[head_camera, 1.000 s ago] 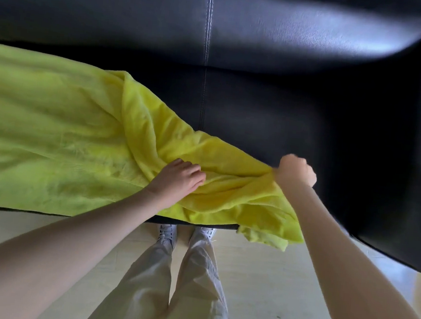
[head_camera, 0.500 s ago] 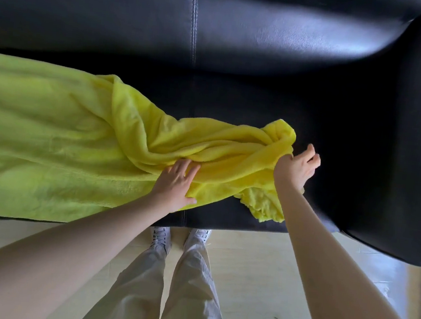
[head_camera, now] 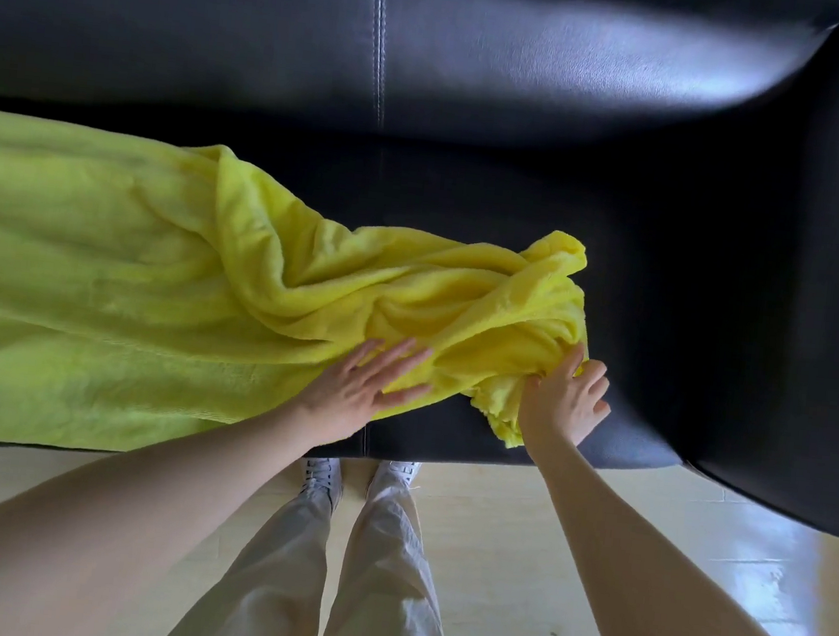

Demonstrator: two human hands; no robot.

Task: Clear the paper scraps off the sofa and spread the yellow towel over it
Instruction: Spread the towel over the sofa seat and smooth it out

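a yellow towel [head_camera: 153, 292] lies bunched across the black sofa [head_camera: 482, 67] seat. the left hand [head_camera: 364, 389] presses it flat, fingers straight; the right hand [head_camera: 565, 403] seems to pinch its crumpled end, grip partly hidden.

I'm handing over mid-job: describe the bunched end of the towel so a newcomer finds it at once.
Start at the black leather sofa. The yellow towel lies flat over its left seat. Follow it right to the crumpled heap by the right hand: the only rumpled, bright yellow part.

one towel [head_camera: 153, 292], one sofa [head_camera: 533, 72], two hands
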